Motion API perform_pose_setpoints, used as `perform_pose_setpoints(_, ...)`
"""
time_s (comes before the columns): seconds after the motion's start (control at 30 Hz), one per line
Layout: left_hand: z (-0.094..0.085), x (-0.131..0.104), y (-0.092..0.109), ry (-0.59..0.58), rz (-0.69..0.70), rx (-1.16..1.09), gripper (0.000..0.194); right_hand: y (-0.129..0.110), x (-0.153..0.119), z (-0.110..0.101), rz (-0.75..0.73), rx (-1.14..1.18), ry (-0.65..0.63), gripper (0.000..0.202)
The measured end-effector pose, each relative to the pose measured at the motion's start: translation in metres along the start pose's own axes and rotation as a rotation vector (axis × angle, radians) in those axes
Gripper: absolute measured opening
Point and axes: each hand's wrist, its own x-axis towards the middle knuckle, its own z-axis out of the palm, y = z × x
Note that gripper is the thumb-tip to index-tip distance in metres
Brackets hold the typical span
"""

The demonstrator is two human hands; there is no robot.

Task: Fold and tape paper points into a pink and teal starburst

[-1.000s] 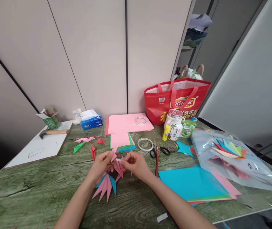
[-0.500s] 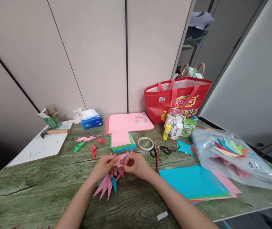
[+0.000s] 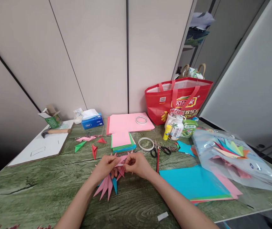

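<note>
Above the wood-grain table, both my hands are close together over pointed folded-paper pieces. My left hand [image 3: 105, 166] is closed in a pinch on a pink folded paper piece [image 3: 122, 158]. My right hand [image 3: 138, 164] pinches a thin white strip [image 3: 120, 165], which runs along the pink piece between my fingers. Beneath the hands, pink paper spikes [image 3: 104, 187] fan out toward me with blue paper points [image 3: 114, 185] beside them. My fingers hide much of where the pieces join. A loose white scrap [image 3: 162, 216] lies near my right forearm.
Past my hands are a stack of coloured paper squares [image 3: 121, 139], a tape roll [image 3: 146, 144], scissors [image 3: 154, 152], a red pencil [image 3: 158, 160] and a glue stick [image 3: 166, 132]. Blue sheets [image 3: 193, 183] lie right, near a plastic bag [image 3: 250, 168]. A hammer [image 3: 56, 131] lies left.
Between my hands, more of the white strip shows, and it lies at a slight slant. Both hands stay nearly in place. The whole view has shifted slightly.
</note>
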Motion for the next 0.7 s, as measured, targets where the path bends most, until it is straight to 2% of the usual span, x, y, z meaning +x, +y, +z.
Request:
perform_pose_setpoints(0.27,0.001,-0.001,0.002,-0.014,0.020,0.010,0.041,0.001,0.001,-0.001,-0.019,-0.024,0.012,0.005)
perform_pose_setpoints(0.7,0.000,0.002,-0.010,-0.114,0.020,-0.025,0.033,0.003,0.001,0.001,-0.038,-0.128,0.055,0.006)
